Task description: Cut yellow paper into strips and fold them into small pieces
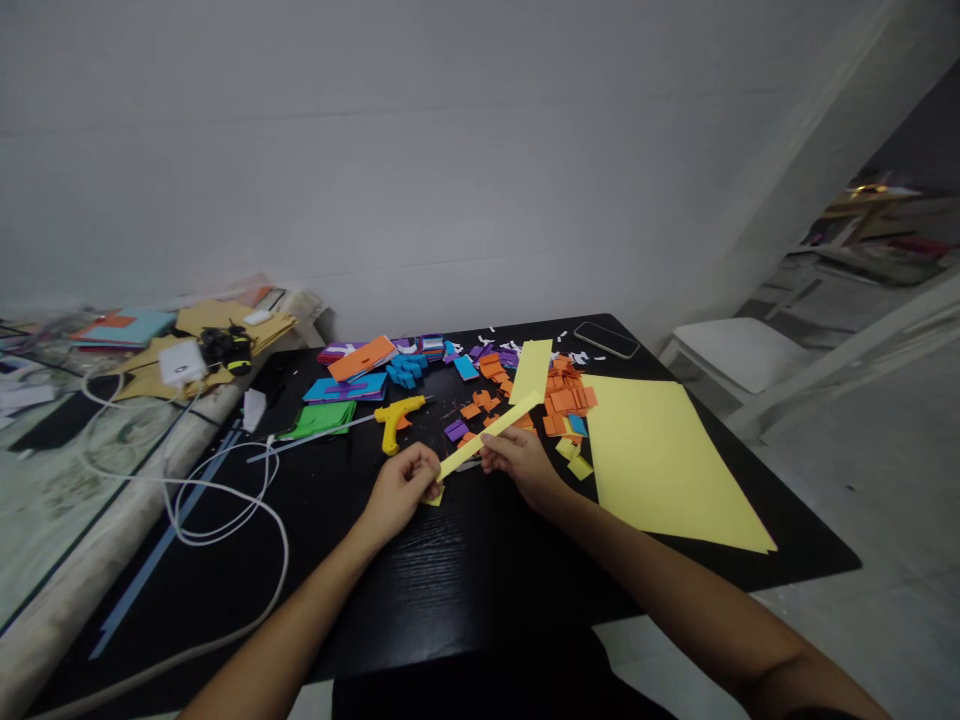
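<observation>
At frame centre, left hand (403,487) and right hand (523,467) pinch a yellow strip (480,439) between fingers (424,462) — its lower-left end hidden; the clutter (889,240) upper right blurs.

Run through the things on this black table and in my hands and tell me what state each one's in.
Left hand: closed on the strip's near end
Right hand: pinching the strip
Yellow strip: held at a slant
Glue gun: lying on its side; on or off, can't tell
Phone: lying flat
Large yellow sheets: flat, stacked
Orange pieces: loosely heaped
White cable: loosely looped
</observation>
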Demonstrator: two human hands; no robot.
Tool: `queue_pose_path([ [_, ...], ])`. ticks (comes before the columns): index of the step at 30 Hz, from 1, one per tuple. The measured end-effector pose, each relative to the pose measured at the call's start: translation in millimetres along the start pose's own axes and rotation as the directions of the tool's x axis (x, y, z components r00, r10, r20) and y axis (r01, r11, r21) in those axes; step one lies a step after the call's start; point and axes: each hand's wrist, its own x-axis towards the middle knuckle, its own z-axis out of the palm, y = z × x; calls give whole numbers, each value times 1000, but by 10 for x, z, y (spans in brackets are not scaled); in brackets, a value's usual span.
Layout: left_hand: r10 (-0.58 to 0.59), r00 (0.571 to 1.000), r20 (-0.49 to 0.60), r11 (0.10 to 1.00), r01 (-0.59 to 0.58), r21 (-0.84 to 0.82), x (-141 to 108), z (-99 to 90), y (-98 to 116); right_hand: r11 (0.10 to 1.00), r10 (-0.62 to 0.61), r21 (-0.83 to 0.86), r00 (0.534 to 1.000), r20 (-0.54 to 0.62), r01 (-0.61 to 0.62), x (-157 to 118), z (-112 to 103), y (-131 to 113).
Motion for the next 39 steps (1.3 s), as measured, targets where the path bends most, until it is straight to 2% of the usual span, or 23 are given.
queue_pose_path([
  [2,23,994,-106,999,-28,-45,16,-23,16,1000,16,-20,998,68,-15,-30,9,-2],
  [5,41,974,-221,990,-69,-123,45,-78,36,996,4,-88,968,251,19,-101,38,-32],
  [8,26,968,-248,977,-77,-199,68,-120,36,988,-23,-131,918,396,82,-140,59,-55],
  [10,13,978,-208,971,-62,-230,73,-123,33,993,13,-110,905,425,37,-123,49,-51],
  [13,24,994,-103,978,-45,-203,59,-88,45,991,126,-96,894,431,-93,-72,13,-28],
  [15,46,999,-26,989,-49,-140,39,-54,60,984,165,-128,886,433,-121,-61,1,-14],
  [18,48,997,55,998,-47,-32,8,-16,58,973,156,-222,882,444,-60,-106,31,16],
  [23,33,996,78,998,-37,50,-4,-1,-8,915,0,-374,927,375,151,-200,122,125],
  [31,10,986,163,1000,-8,-17,-27,51,26,937,56,-346,952,302,55,-185,135,131],
  [35,33,993,114,999,-31,-14,-30,62,42,934,60,-352,948,312,57,-193,145,97],
  [37,44,999,27,999,-44,-19,-6,24,46,936,51,-345,945,323,67,-185,143,94],
  [39,55,993,-106,997,-60,-38,30,-41,43,938,49,-340,945,323,68,-168,134,102],
])
